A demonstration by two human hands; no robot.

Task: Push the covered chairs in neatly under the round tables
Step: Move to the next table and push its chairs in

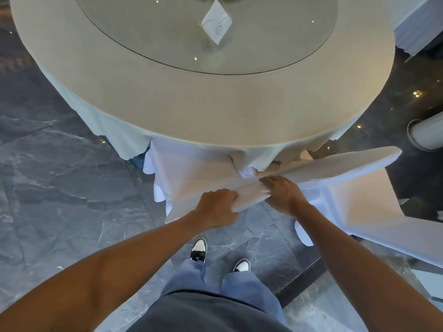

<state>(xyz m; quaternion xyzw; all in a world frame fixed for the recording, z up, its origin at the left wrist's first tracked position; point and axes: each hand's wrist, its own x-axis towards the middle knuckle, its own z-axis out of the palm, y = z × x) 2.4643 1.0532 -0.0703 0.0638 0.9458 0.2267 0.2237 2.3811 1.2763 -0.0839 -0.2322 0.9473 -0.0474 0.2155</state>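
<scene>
A chair in a white cover (191, 173) stands in front of me, its seat tucked under the edge of the round table (215, 106) with its cream cloth. My left hand (217, 207) grips the left part of the chair's back top, fingers curled over the fabric. My right hand (282, 194) grips the same top edge just to the right. A second covered chair (347, 188) stands to the right, angled, its back top overlapping the first chair's near my right hand.
A glass turntable (167, 44) lies on the table with a folded napkin in a glass (217, 22). The floor is dark marble (60, 188). A white column base (426, 135) sits at the right, and another clothed table (417, 32) at the top right. My feet stand behind the chair.
</scene>
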